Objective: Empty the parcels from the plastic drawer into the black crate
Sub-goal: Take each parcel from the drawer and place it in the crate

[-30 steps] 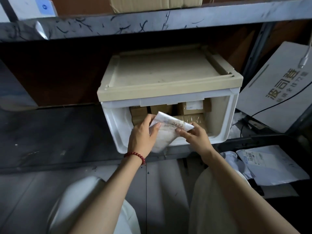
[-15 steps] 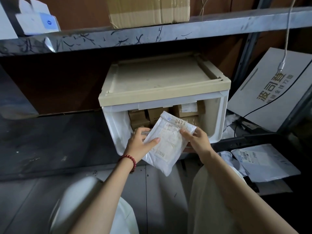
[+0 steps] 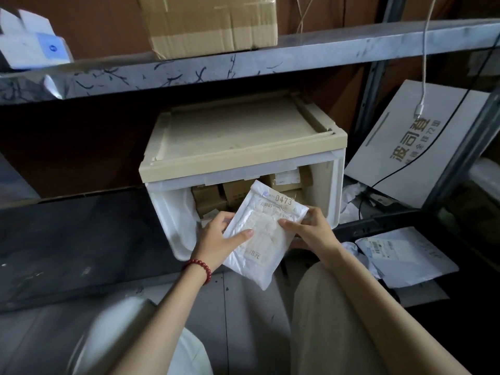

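Left hand point(image 3: 219, 240) and right hand point(image 3: 311, 230) pinch white mailer point(image 3: 266, 234). Behind grip, brown boxes point(image 3: 235, 193) left in plastic drawer point(image 3: 163, 212), count unclear. Right of grip, black crate point(image 3: 378, 220) holds mailers point(image 3: 405, 257).

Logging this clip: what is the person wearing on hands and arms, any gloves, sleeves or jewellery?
No gloves, and no sleeves in view. The left hand has a red bead bracelet at its wrist. The right hand has nothing at its wrist. No rings show on either.
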### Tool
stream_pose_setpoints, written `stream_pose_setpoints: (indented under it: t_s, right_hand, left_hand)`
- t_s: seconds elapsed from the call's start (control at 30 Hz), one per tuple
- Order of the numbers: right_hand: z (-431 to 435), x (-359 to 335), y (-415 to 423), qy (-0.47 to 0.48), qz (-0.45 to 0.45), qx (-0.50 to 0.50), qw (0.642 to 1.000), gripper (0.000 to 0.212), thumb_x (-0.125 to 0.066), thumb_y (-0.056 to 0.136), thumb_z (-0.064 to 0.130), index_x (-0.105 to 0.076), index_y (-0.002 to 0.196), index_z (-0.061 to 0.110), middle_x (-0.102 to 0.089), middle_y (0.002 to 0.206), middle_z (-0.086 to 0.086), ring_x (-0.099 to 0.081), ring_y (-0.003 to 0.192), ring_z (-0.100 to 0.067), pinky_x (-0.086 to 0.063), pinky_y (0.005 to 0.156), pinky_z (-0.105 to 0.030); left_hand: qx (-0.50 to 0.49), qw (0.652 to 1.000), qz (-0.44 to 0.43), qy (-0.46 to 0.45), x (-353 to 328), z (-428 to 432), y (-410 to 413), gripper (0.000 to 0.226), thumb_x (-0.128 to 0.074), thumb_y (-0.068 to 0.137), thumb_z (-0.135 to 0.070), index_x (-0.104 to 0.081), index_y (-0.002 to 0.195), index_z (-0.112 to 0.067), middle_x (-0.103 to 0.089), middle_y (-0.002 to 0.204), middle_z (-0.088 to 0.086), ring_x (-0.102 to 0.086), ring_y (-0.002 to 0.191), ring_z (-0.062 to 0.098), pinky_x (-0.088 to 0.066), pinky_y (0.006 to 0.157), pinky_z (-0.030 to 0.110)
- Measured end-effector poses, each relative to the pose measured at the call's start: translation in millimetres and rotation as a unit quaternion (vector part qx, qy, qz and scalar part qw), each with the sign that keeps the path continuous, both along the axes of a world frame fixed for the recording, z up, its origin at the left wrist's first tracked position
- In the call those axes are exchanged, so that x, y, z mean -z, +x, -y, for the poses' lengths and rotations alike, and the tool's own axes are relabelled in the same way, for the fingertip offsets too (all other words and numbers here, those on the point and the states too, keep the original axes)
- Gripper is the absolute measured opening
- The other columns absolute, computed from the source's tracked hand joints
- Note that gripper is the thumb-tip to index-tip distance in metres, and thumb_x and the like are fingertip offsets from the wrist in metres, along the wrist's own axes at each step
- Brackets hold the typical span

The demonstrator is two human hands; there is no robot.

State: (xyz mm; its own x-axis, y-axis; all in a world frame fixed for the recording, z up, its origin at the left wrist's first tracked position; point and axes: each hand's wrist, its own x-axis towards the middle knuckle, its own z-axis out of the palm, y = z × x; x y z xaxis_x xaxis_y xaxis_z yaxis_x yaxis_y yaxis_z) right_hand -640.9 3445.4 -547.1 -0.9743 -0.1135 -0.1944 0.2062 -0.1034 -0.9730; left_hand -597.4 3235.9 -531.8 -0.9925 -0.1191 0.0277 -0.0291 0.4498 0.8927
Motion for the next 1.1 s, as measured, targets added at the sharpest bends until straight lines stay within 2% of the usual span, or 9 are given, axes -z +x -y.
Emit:
stream_pose_setpoints:
  t_s: [0.13, 0.27, 0.37, 0.43, 0.53, 0.67, 0.83, 1.0, 1.1]
  right_hand:
    - [-32, -10, 4, -0.012, -0.017, 0.050, 0.999, 0.038, -0.080, 0.075, 0.004, -0.055, 0.102, 0.012, -0.072, 0.096, -0.006, -0.073, 0.082, -0.019, -0.060, 0.059, -0.039]
    - [-68, -20, 9, -0.025, -0.013, 0.098, 0.995, 0.058, -0.080, 0.076, 0.008, -0.046, 0.123, 0.005, -0.069, 0.107, -0.013, -0.073, 0.080, -0.022, -0.058, 0.056, -0.035]
    - [-95, -25, 13, -0.024, -0.011, 0.148, 0.989, 0.058, -0.080, 0.077, 0.012, -0.048, 0.124, 0.005, -0.068, 0.110, -0.014, -0.072, 0.089, -0.026, -0.060, 0.071, -0.046]
    - [-112, -27, 17, -0.030, -0.025, 0.177, 0.984, 0.050, -0.079, 0.078, 0.011, -0.053, 0.121, 0.005, -0.070, 0.107, -0.012, -0.073, 0.085, -0.022, -0.060, 0.065, -0.038]
    - [-137, -24, 23, -0.037, -0.036, 0.241, 0.969, 0.038, -0.076, 0.081, 0.010, -0.056, 0.113, 0.008, -0.069, 0.101, -0.006, -0.072, 0.071, -0.010, -0.054, 0.051, -0.023]
    - [-175, -10, 28, -0.046, -0.022, 0.331, 0.942, 0.033, -0.074, 0.083, 0.011, -0.057, 0.112, 0.012, -0.067, 0.109, -0.005, -0.070, 0.085, -0.014, -0.056, 0.054, -0.024]
    - [-215, 11, 32, -0.110, 0.011, 0.431, 0.895, 0.052, -0.071, 0.085, 0.006, -0.044, 0.129, 0.002, -0.061, 0.120, -0.011, -0.065, 0.100, -0.022, -0.057, 0.053, -0.023]
    - [-238, 33, 29, -0.148, 0.033, 0.459, 0.875, 0.059, -0.071, 0.084, 0.004, -0.039, 0.133, 0.003, -0.061, 0.119, -0.017, -0.065, 0.103, -0.025, -0.057, 0.060, -0.026]
    - [-244, 48, 25, -0.150, 0.054, 0.439, 0.884, 0.062, -0.071, 0.084, 0.003, -0.038, 0.137, 0.002, -0.059, 0.124, -0.018, -0.064, 0.106, -0.026, -0.056, 0.063, -0.023]
  left_hand:
    - [0.032, 0.999, 0.000, 0.009, -5, -29, -7, 0.039, -0.078, 0.075, -0.039, -0.057, 0.105, -0.024, -0.067, 0.104, -0.007, -0.065, 0.095, 0.011, -0.057, 0.080, 0.034]
    - [0.075, 0.997, -0.016, 0.012, -16, -65, -17, 0.031, -0.077, 0.076, -0.038, -0.056, 0.099, -0.032, -0.066, 0.100, -0.013, -0.065, 0.090, 0.003, -0.054, 0.070, 0.022]
    - [0.090, 0.995, -0.036, 0.007, -26, -97, -29, 0.029, -0.076, 0.078, -0.034, -0.059, 0.100, -0.028, -0.065, 0.098, -0.015, -0.062, 0.088, 0.000, -0.047, 0.069, 0.018]
    - [0.103, 0.994, -0.048, -0.002, -31, -121, -37, 0.030, -0.076, 0.080, -0.030, -0.059, 0.104, -0.023, -0.062, 0.099, -0.015, -0.058, 0.088, -0.001, -0.044, 0.068, 0.014]
    - [0.130, 0.990, -0.053, -0.032, -33, -157, -50, 0.040, -0.075, 0.082, -0.025, -0.058, 0.116, -0.014, -0.061, 0.111, -0.005, -0.055, 0.101, 0.009, -0.042, 0.080, 0.020]
    - [0.155, 0.980, -0.045, -0.118, -25, -197, -66, 0.047, -0.074, 0.081, -0.032, -0.056, 0.123, -0.020, -0.059, 0.120, -0.001, -0.053, 0.112, 0.016, -0.043, 0.088, 0.025]
    - [0.187, 0.964, -0.032, -0.184, -3, -235, -73, 0.055, -0.073, 0.078, -0.042, -0.053, 0.127, -0.027, -0.056, 0.124, 0.001, -0.053, 0.113, 0.021, -0.048, 0.090, 0.031]
    - [0.206, 0.960, 0.015, -0.192, 26, -276, -79, 0.083, -0.080, 0.068, -0.048, -0.041, 0.138, -0.026, -0.040, 0.133, 0.003, -0.048, 0.120, 0.022, -0.040, 0.090, 0.026]
    - [0.218, 0.958, 0.054, -0.180, 46, -297, -85, 0.097, -0.086, 0.062, -0.043, -0.036, 0.143, -0.025, -0.032, 0.142, 0.004, -0.043, 0.127, 0.024, -0.041, 0.100, 0.033]
